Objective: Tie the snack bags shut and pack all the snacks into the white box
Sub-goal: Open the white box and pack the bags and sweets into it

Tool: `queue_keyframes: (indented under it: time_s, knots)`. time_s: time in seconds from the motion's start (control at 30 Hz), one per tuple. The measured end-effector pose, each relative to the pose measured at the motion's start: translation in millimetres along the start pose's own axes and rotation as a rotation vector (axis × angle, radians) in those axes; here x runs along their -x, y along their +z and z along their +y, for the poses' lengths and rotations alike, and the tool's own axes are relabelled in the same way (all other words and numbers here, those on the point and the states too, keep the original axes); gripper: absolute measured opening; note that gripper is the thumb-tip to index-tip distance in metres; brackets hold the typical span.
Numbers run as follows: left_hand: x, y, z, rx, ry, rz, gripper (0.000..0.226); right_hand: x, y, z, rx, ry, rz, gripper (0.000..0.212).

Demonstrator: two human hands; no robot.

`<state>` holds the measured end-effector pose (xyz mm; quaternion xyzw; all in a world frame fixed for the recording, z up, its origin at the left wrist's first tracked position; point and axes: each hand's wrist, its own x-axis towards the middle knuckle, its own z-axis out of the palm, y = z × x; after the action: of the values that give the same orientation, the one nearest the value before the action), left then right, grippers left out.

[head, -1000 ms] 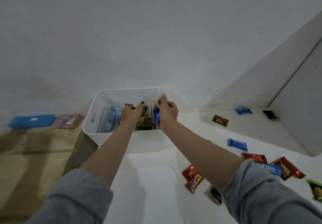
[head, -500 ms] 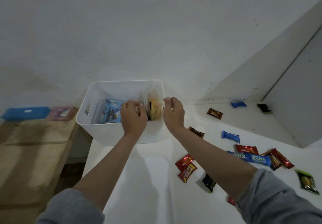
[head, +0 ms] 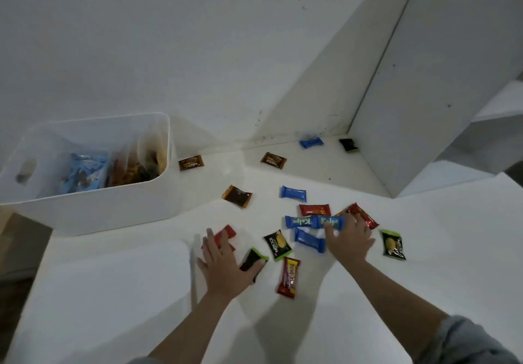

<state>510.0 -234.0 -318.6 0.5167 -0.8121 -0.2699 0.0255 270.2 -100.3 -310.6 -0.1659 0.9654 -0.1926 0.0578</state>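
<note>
Two bare hands lie spread, fingers straight, on a white table (head: 113, 293) among scattered snack packets. The left hand (head: 222, 264) covers a red packet (head: 226, 232) and touches a black and green one (head: 253, 259). The right hand (head: 349, 240) rests on blue packets (head: 310, 240). The white box (head: 93, 213), holding bagged snacks (head: 85, 172), sits beyond the left hand.

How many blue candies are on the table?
5: one by the far wall, one in the middle, two joined ones and one beside the right hand. More may hide underneath.
</note>
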Motion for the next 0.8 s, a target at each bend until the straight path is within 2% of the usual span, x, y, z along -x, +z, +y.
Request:
queue_keyframes:
  time_s: [0.13,0.23,0.3,0.4,0.47,0.57,0.67,0.73,0.8]
  knots:
    - [2.1,29.0,20.8,-0.166,-0.121,-0.102,0.145,-29.1,-12.8,74.9,0.089,0.147,-0.066,0.082]
    - [-1.1,45.3,41.0,-0.173,-0.143,-0.095,0.145,-44.8,-8.1,90.9,0.085,0.169,-0.173,0.1]
    - [-4.4,52.9,57.6,-0.166,-0.131,-0.1,0.145,-52.1,-1.2,82.4,0.113,0.085,-0.223,0.106]
    - [-11.2,62.8,76.6,-0.243,-0.078,-0.157,0.155,-61.6,8.4,52.8,0.134,-0.141,-0.343,0.119]
    - [-15.4,67.6,82.5,-0.271,-0.032,-0.168,0.147,-67.7,15.5,30.5,0.12,-0.267,-0.424,0.126]
    - [-17.5,73.3,82.4,-0.244,-0.007,-0.134,0.129,-74.9,25.8,3.5,0.201,-0.38,-0.449,0.12]
    - [-14.6,80.5,80.8,-0.226,0.025,0.003,0.104,-78.9,35.0,-7.9,0.277,-0.407,-0.453,0.1]
    - [-14.8,83.6,81.6,-0.215,0.068,0.137,0.085,-80.5,39.5,-6.9,0.21,-0.434,-0.374,0.085]
    - [-15.4,84.4,82.2,-0.208,0.117,0.213,0.077,-81.4,44.9,0.6,0.145,-0.52,-0.202,0.073]
